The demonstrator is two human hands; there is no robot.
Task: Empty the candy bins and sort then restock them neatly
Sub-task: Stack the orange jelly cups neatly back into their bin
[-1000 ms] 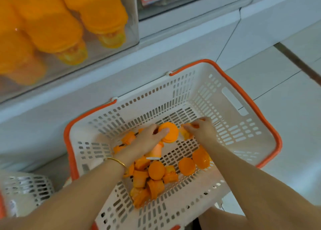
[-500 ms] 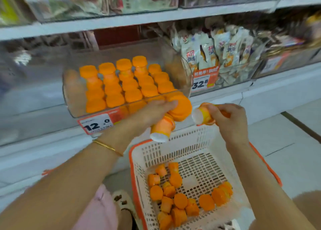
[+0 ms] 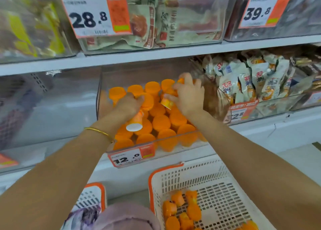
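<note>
In the head view, both my hands are over the clear bin [image 3: 99, 97] at the centre of the frame, where the standing bottles [image 3: 161, 122] fill it in rows, orange caps up. My left hand [image 3: 129, 104] has its grip curled round the left bottle [image 3: 136, 121], tilted with its white base toward the lower edge. My right hand [image 3: 188, 97] pinches the right bottle [image 3: 167, 102], also tilted; whether it hides a second one I cannot tell. I judge this to be restocking. Each bottle should be turned cap up and lowered gently into a gap in its row, not stacked on neighbours, so none topple. The loose bottles [image 3: 182, 210] wait in the white basket [image 3: 166, 169] at lower right.
</note>
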